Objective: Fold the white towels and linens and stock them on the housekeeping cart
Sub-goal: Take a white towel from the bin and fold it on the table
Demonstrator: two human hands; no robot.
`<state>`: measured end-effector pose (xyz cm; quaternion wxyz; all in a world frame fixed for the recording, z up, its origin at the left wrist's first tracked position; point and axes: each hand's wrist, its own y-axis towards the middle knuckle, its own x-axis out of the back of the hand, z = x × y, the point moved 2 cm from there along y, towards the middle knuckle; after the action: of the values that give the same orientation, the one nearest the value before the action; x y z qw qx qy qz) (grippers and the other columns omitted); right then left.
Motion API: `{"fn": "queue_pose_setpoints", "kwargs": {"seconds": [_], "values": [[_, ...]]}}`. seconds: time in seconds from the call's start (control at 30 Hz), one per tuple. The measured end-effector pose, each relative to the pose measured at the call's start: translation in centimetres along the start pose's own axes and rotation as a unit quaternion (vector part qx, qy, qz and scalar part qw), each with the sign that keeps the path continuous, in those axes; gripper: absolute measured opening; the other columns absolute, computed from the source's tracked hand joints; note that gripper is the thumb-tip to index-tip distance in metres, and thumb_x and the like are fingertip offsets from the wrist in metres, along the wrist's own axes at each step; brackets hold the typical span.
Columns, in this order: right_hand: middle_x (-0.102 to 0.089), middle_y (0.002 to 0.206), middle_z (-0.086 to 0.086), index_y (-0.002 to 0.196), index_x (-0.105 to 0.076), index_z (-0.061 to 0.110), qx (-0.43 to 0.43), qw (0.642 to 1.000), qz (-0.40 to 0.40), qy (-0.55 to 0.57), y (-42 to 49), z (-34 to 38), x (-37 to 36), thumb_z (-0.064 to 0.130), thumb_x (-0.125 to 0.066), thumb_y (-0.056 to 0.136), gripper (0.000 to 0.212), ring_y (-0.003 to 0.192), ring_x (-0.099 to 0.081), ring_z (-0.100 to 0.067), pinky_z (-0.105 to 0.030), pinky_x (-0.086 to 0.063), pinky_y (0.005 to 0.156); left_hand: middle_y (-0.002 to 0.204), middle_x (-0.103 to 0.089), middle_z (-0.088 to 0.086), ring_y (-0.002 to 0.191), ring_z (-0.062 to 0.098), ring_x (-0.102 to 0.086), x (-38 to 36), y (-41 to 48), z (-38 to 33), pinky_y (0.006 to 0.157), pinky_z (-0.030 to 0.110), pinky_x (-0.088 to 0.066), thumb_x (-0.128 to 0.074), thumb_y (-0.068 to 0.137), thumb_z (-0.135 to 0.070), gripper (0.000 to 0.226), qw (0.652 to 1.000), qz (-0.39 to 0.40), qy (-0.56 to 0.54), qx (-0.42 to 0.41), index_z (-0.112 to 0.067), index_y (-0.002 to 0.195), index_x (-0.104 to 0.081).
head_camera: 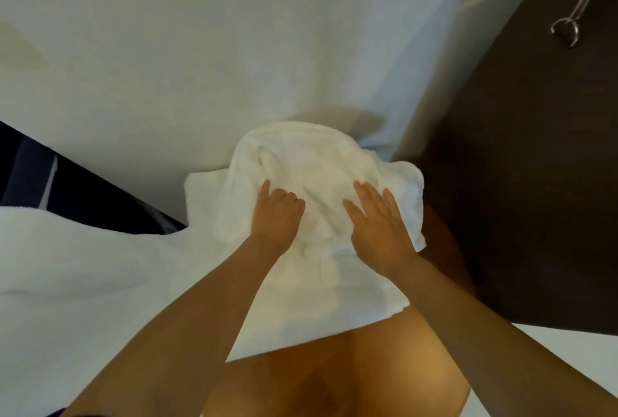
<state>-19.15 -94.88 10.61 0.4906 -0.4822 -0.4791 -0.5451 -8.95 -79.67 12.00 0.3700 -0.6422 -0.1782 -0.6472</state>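
A pale cream surface (234, 32), possibly a wall, fills the upper view in soft light and meets, on the right, a dark brown wood panel (518, 166) bearing a metal fitting (568, 12), with a dark blue area (23, 166) at left.

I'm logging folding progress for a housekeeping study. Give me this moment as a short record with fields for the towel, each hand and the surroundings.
white towel: crumpled in a heap, not yet folded
left hand: fingers curled into the towel, gripping it
right hand: fingers straight, resting flat on the towel
flat white layer: lies under the heap; same towel or another, cannot tell
white sheet: behind the heap
dark wood panel: at the right, bearing a metal fitting
cart: not in view
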Motion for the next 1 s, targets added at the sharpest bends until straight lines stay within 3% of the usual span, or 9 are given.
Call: {"fn": "queue_pose_setpoints", "kwargs": {"seconds": [0.1,0.17,0.37,0.6,0.67,0.73,0.83,0.97,1.0], "values": [[-0.059,0.128,-0.015,0.121,-0.061,0.011,0.007,0.996,0.075,0.056,0.1,1.2,0.2,0.035,-0.065,0.081,0.048,0.115,-0.059,-0.032,-0.048,-0.028,0.108,0.107,-0.064,0.011,0.103,0.03,-0.058,0.5,-0.2,-0.2,0.113,0.041,-0.019,-0.041,0.096,-0.005,0.025,0.983,-0.118,-0.143,0.016,-0.006,0.112,-0.059],[-0.042,0.145,-0.012,0.138,-0.045,0.009,-0.014,0.985,0.086,0.147,0.3,2.5,1.3,0.04,-0.054,0.09,0.058,0.131,-0.044,-0.029,-0.038,-0.025,0.112,0.097,-0.064,0.019,0.089,0.036,-0.06,1.9,-0.7,-0.8,0.093,0.038,-0.038,-0.045,0.094,0.001,0.018,0.951,-0.175,-0.255,0.01,0.005,0.103,-0.061],[-0.059,0.111,-0.011,0.113,-0.053,0.008,-0.16,0.936,-0.034,0.31,1.9,4.1,5.5,0.018,-0.056,0.093,0.022,0.099,-0.058,-0.024,-0.028,-0.045,0.087,0.066,-0.048,-0.003,0.059,0.01,-0.041,8.5,-3.6,-1.1,0.053,0.018,-0.029,-0.041,0.094,-0.01,0.015,0.885,-0.182,-0.429,0.021,-0.011,0.083,-0.051],[-0.064,0.111,-0.011,0.117,-0.055,0.009,-0.209,0.931,0.002,0.3,0.8,2.2,10.1,0.031,-0.04,0.1,0.031,0.097,-0.06,-0.027,-0.024,-0.041,0.08,0.054,-0.029,-0.004,0.05,0.006,-0.025,18.0,-6.7,4.6,0.049,0.024,-0.021,-0.039,0.073,-0.019,0.018,0.751,-0.316,-0.568,0.116,-0.014,0.056,-0.033],[-0.064,0.111,-0.013,0.115,-0.058,0.008,-0.207,0.933,-0.033,0.291,1.2,2.2,12.1,0.03,-0.039,0.101,0.033,0.1,-0.059,-0.03,-0.029,-0.042,0.082,0.059,-0.039,-0.005,0.054,0.009,-0.036,19.7,-7.6,6.2,0.05,0.025,-0.03,-0.044,0.073,-0.027,0.014,0.785,-0.299,-0.521,0.152,-0.017,0.064,-0.043],[-0.065,0.108,-0.012,0.113,-0.06,0.01,-0.169,0.942,-0.037,0.286,2.2,3.2,15.0,0.027,-0.041,0.1,0.028,0.099,-0.06,-0.031,-0.032,-0.042,0.078,0.077,-0.053,-0.007,0.073,0.017,-0.054,20.7,-8.5,5.8,0.064,0.029,-0.046,-0.058,0.076,-0.033,0.028,0.892,-0.177,-0.392,0.136,-0.025,0.103,-0.056],[-0.065,0.11,-0.009,0.118,-0.06,0.012,-0.056,0.956,0.009,0.287,3.7,6.2,20.8,0.018,-0.043,0.098,0.027,0.099,-0.059,-0.029,-0.032,-0.043,0.077,0.103,-0.061,-0.002,0.094,0.023,-0.06,21.6,-9.8,3.3,0.08,0.036,-0.051,-0.069,0.076,-0.039,0.082,0.968,-0.034,-0.246,0.033,-0.039,0.144,-0.024],[-0.061,0.086,-0.005,0.096,-0.062,0.012,0.003,0.972,0.015,0.236,3.8,8.6,26.2,0.02,-0.047,0.096,0.017,0.081,-0.055,-0.023,-0.032,-0.04,0.068,0.08,-0.061,-0.006,0.079,0.02,-0.058,23.6,-10.5,3.7,0.068,0.033,-0.044,-0.062,0.087,-0.037,0.012,0.938,-0.069,-0.338,0.034,-0.027,0.083,-0.058],[-0.057,0.078,-0.001,0.091,-0.06,0.012,-0.014,0.965,-0.008,0.263,3.6,8.6,26.9,0.023,-0.048,0.096,0.017,0.074,-0.051,-0.02,-0.03,-0.037,0.062,0.068,-0.053,-0.005,0.067,0.019,-0.052,24.5,-10.9,4.2,0.062,0.031,-0.038,-0.06,0.089,-0.035,0.028,0.932,-0.089,-0.349,0.043,-0.023,0.066,-0.051]]}}
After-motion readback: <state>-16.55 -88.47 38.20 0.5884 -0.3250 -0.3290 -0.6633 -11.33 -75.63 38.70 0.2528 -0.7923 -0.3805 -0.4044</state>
